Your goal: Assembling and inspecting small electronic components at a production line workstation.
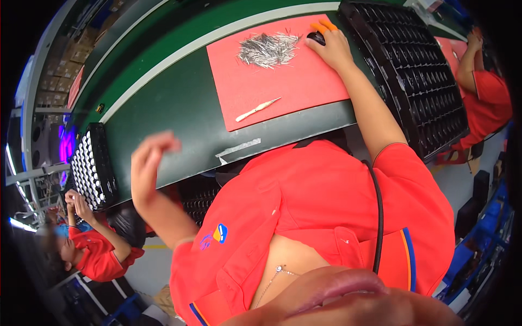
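Observation:
My right hand (333, 50) is at the far right corner of a pink mat (288, 87), with orange finger cots on some fingertips. Its fingers are closed round a small, dark, rounded object (316, 38), partly hidden by the hand. Just left of it is a loose pile of thin silvery metal pins (266, 50). A pair of pale tweezers (258, 109) rests near the mat's front edge. My left hand (153, 160) hovers over the green table's left part, fingers bent and smeared by motion; no object shows in it.
A large black tray (427, 70) with rows of compartments stands right of the mat. At the table's left end is a black tray holding white round pieces (87, 165). Tape (239, 150) sticks to the front edge. Co-workers in red sit to the left (100, 255) and right (489, 100).

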Action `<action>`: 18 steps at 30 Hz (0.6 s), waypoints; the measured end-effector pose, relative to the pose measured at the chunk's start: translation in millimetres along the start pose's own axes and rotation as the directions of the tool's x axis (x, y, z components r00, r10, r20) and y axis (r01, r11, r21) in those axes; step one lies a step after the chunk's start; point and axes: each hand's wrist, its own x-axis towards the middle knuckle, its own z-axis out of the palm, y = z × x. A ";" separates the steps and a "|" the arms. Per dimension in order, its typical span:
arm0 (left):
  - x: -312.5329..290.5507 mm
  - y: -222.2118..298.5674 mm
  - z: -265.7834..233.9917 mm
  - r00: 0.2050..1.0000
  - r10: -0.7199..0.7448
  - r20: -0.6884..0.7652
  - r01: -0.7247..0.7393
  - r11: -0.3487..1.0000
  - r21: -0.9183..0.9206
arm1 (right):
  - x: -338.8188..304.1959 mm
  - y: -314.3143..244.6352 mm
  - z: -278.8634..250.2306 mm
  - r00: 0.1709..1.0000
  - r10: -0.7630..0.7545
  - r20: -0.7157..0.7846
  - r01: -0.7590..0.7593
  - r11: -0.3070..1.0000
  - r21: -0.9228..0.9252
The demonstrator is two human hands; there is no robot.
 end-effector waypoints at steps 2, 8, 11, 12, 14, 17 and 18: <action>74.7 -3.3 13.1 0.999 0.012 -0.039 -0.015 0.998 -0.069 | -0.5 7.8 4.9 0.995 0.068 -0.075 -0.057 0.987 0.148; 240.3 -43.5 65.8 0.999 -0.036 -0.009 0.031 0.945 -0.326 | -4.4 17.8 -1.9 0.926 0.305 -0.221 -0.165 0.856 0.490; 292.1 -75.1 87.3 0.997 -0.073 0.037 0.081 0.930 -0.359 | -9.1 22.7 0.8 0.889 0.420 -0.183 -0.313 0.848 0.428; 306.6 -86.1 90.9 0.993 -0.118 0.003 0.108 0.898 -0.426 | -8.6 25.7 -0.7 0.883 0.431 -0.188 -0.325 0.849 0.417; 332.5 -108.0 94.8 0.982 -0.182 -0.058 0.122 0.832 -0.540 | -8.9 31.9 -1.4 0.868 0.489 -0.081 -0.374 0.753 0.541; 350.9 -149.1 93.5 0.975 -0.138 -0.173 -0.015 0.736 -0.676 | -5.5 30.2 -2.1 0.873 0.485 -0.052 -0.408 0.784 0.467; 350.1 -139.3 99.2 0.964 -0.157 -0.216 -0.042 0.708 -0.705 | -5.2 27.9 -4.7 0.888 0.455 -0.066 -0.388 0.819 0.423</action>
